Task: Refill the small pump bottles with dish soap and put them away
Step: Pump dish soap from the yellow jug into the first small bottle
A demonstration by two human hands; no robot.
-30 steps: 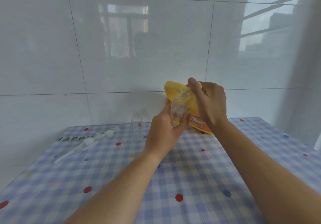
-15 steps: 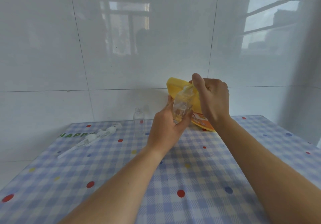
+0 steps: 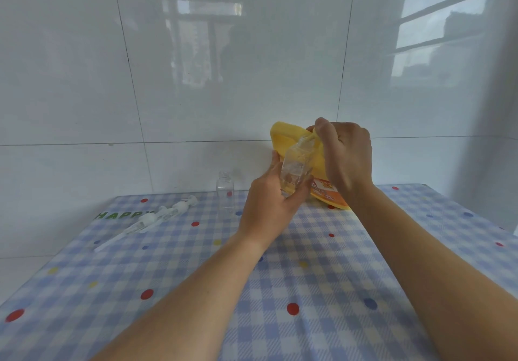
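Observation:
My left hand [image 3: 269,206] holds a small clear bottle [image 3: 295,170] tilted, its neck up and to the right. My right hand [image 3: 346,154] grips a big yellow dish soap jug [image 3: 291,136] with an orange label, tipped so its spout meets the small bottle's mouth. A little clear liquid sits in the small bottle. A second small clear bottle [image 3: 225,192] stands uncapped near the wall. Two white pump heads [image 3: 159,216] with long tubes lie on the left of the table.
The table carries a blue checked cloth with coloured dots [image 3: 308,276] and the word HAPPY at the back left. A white tiled wall [image 3: 224,80] rises right behind the table. The table's right edge lies near a corner of the wall.
The camera has tilted slightly, so both hands and the jug sit a bit higher in view. The grip on the small bottle and the jug is unchanged.

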